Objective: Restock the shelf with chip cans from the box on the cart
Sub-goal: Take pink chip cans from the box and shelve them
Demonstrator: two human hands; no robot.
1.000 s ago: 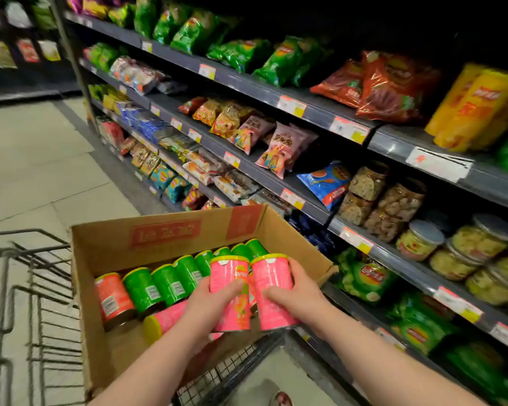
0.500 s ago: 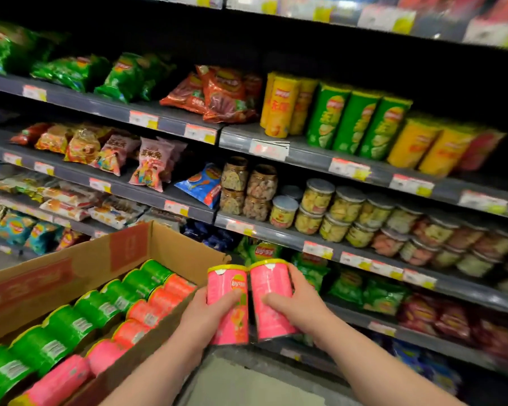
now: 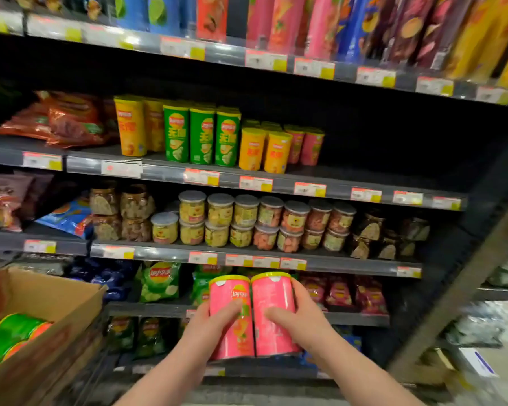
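Two pink chip cans stand upright side by side in front of me. My left hand point(image 3: 211, 320) grips the left pink can point(image 3: 228, 294), which shows its logo. My right hand point(image 3: 298, 315) grips the right pink can point(image 3: 272, 300). Both are held out before the lower shelves. The cardboard box point(image 3: 71, 312) sits at lower left with green and orange cans point(image 3: 15, 332) lying inside. On the chip can shelf point(image 3: 364, 183) stand yellow, green, orange and two pink cans point(image 3: 304, 146), with bare shelf to their right.
Above is a shelf of tall chip tubes point(image 3: 320, 24). Below the can shelf are clear snack jars point(image 3: 247, 218), then bagged chips point(image 3: 159, 281). A dark shelf upright point(image 3: 467, 276) runs down the right side, with other goods beyond it.
The view has swung right and up from the box to the shelves. Both hands have carried the two pink cans away from the box, still upright and together.
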